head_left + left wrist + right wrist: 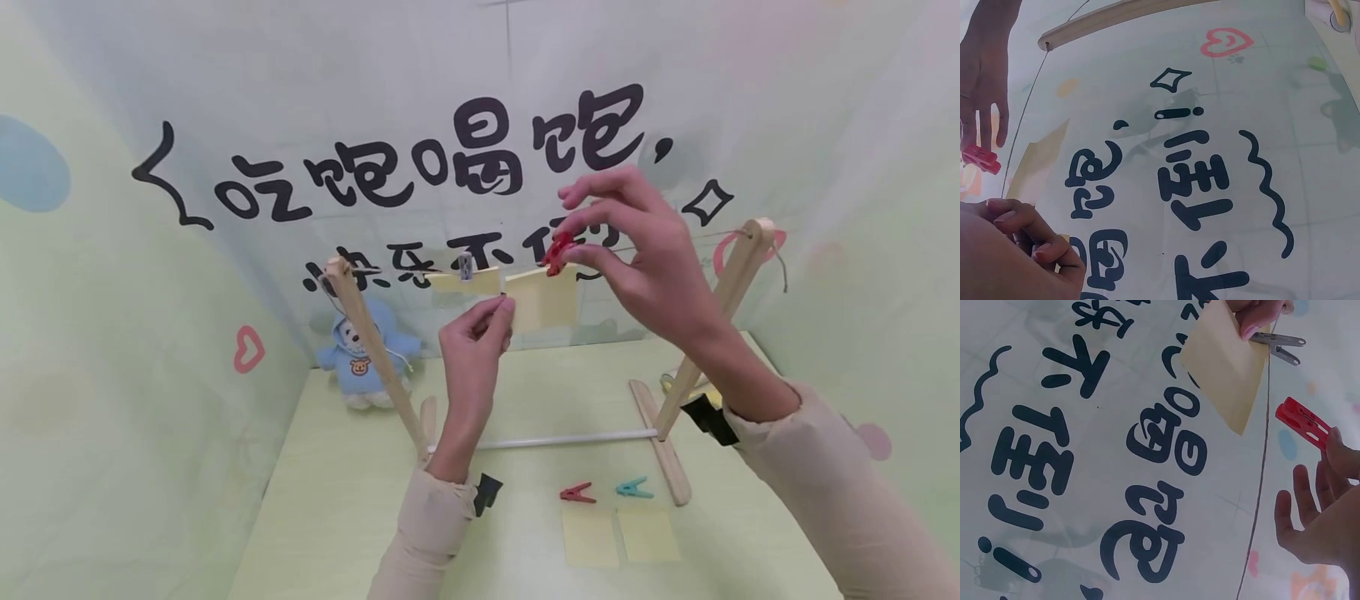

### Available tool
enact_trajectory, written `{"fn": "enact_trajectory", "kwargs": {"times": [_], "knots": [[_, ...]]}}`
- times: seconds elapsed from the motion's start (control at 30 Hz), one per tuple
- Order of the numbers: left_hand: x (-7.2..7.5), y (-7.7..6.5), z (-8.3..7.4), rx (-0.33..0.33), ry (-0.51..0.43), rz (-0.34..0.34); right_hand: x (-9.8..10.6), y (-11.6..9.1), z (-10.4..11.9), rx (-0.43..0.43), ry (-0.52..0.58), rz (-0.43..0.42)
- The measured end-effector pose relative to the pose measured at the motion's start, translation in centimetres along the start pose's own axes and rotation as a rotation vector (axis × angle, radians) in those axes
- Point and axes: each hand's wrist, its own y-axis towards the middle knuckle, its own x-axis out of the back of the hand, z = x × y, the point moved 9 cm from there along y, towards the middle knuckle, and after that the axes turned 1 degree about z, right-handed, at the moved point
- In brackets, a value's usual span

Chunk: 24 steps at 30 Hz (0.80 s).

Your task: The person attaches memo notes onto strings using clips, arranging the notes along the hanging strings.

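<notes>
While pinched at one edge by the left hand [476, 346], found a pale-yellow square paper sheet [546, 304] below-left of the right hand [648, 254]. Noted alongside a small grey clip [467, 267] on brown string [1264, 462]; right wooden post [741, 271] partly blocked by right forearm [738, 367]. Found left fingers curled, right thumb and finger gripping a red plastic clip [557, 253].
</notes>
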Motion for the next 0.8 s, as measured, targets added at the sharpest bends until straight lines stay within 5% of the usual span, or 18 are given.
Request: {"fn": "enact_trajectory", "kwargs": {"times": [0.8], "knots": [[0.0,0.7,-0.5,0.004,-0.059,-0.01,-1.9,0.9,-1.9,-0.045,0.054,0.019]]}}
